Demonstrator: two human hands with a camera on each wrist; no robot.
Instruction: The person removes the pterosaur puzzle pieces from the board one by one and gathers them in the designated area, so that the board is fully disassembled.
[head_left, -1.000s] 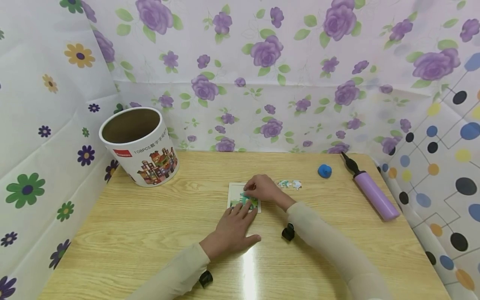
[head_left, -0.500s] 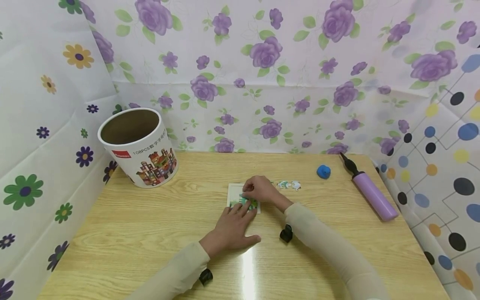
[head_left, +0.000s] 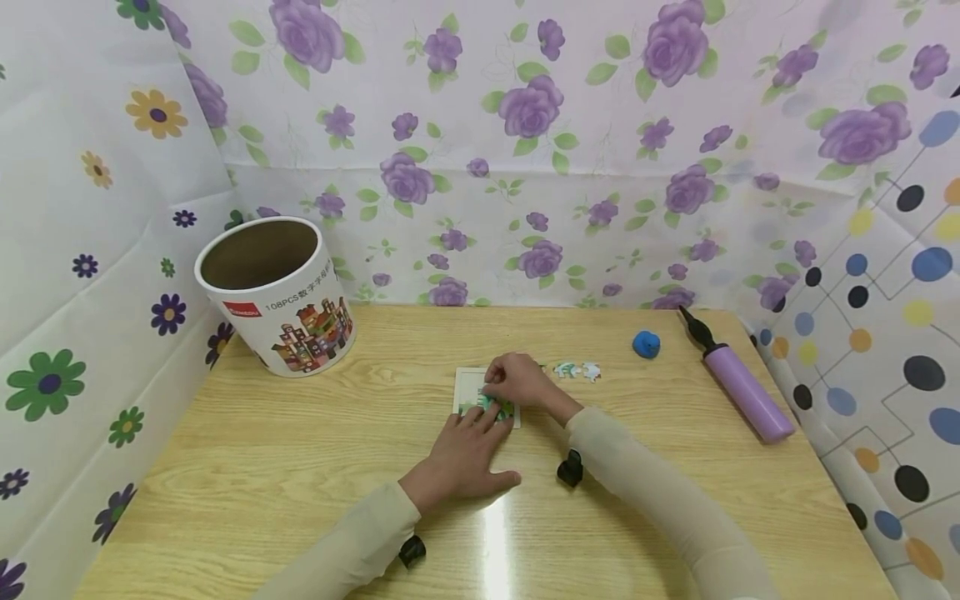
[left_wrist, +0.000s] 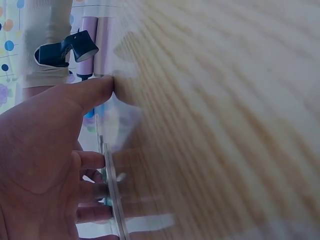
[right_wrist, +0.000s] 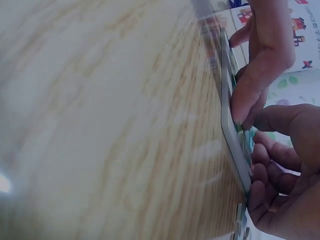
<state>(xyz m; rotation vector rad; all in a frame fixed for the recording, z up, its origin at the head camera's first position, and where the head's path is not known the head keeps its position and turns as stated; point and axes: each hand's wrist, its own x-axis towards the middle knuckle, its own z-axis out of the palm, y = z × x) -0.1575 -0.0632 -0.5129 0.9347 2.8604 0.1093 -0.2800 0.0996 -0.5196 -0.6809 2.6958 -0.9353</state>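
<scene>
A small jigsaw puzzle in a white-edged tray (head_left: 469, 377) lies flat at the middle of the table, with green pieces in its lower part. My left hand (head_left: 463, 458) rests its outstretched fingertips on the tray's near side, thumb spread to the right. Over the upper right part, my right hand (head_left: 521, 380) pinches a puzzle piece (right_wrist: 246, 135) between thumb and fingers, down at the tray's surface. The hand covers most of that piece. Just right of this hand lie loose puzzle pieces (head_left: 567, 369), one partly hidden behind it.
A large white printed bucket (head_left: 292, 308) stands at the back left. At the back right are a small blue toy (head_left: 646, 344) and a purple hand pump (head_left: 747, 392) with a black nozzle. Patterned cloths enclose the table (head_left: 300, 467) at the back and sides.
Both hands stay almost in place over the tray. The right hand's fingertips shift very slightly to the left, and the whole head view drifts a little.
</scene>
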